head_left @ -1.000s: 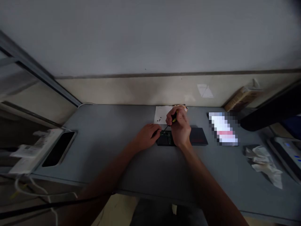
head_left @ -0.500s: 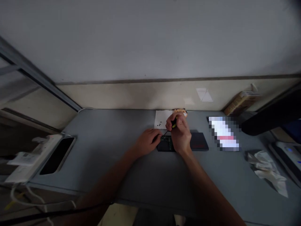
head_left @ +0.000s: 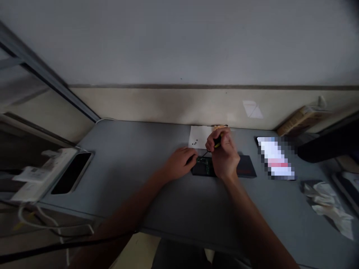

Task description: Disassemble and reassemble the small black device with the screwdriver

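Note:
A small dark device with an exposed green circuit board (head_left: 203,167) lies on the grey table (head_left: 140,164). My left hand (head_left: 181,162) rests on the table with its fingertips against the device's left edge. My right hand (head_left: 224,155) is closed around a small screwdriver with a yellow-and-black handle (head_left: 217,142), its thin shaft slanting down onto the board. A dark flat cover (head_left: 246,166) lies just right of the device, partly behind my right hand. A white paper (head_left: 199,136) with several tiny black screws on it sits behind the device.
A black phone (head_left: 71,173) lies in a light tray at the left edge, with white cables below. A blurred-out card (head_left: 276,158), crumpled white cloth (head_left: 328,207), a cardboard box (head_left: 301,116) and a dark slanted object (head_left: 328,144) occupy the right side. The wall runs close behind.
The view has shifted slightly, so everything sits a little further right. My hands keep the same grip and position on the device and screwdriver.

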Tool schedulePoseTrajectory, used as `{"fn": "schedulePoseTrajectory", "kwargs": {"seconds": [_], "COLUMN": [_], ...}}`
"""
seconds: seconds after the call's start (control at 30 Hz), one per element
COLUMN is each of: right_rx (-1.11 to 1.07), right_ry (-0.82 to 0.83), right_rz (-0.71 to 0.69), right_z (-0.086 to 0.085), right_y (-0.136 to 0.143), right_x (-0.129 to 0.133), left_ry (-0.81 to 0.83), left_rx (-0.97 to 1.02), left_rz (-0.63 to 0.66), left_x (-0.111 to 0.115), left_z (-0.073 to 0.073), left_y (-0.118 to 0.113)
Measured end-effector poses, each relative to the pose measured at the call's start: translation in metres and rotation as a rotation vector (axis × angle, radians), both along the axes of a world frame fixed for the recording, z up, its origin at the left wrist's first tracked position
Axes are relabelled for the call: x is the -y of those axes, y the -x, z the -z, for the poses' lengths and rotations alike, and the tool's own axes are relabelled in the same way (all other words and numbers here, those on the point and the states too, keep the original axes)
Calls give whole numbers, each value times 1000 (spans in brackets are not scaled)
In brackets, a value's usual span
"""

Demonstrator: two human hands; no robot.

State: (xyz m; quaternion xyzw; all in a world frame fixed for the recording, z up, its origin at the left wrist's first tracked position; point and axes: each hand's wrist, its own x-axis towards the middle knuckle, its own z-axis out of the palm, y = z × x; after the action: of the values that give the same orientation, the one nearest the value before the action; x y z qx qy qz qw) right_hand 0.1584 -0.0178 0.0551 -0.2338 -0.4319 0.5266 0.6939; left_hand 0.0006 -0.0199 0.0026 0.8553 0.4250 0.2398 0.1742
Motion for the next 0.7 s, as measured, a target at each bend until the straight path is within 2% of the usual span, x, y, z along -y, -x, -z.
{"fn": "schedulePoseTrajectory", "kwargs": {"seconds": [0.37, 0.5, 0.7], "right_rx": [9, -84, -147], "right_ry": [3, 40, 98], "right_rz": [-9, -18, 63], "right_z": [4, -1, -9], "right_y": [-1, -3, -9], "right_x": [0, 1, 0], "left_ry": [3, 16, 36], "left_rx": [37, 120, 176], "left_rz": [-10, -13, 12], "left_x": [2, 3, 4], "left_z": [3, 0, -4], "left_y": [1, 1, 3]}}
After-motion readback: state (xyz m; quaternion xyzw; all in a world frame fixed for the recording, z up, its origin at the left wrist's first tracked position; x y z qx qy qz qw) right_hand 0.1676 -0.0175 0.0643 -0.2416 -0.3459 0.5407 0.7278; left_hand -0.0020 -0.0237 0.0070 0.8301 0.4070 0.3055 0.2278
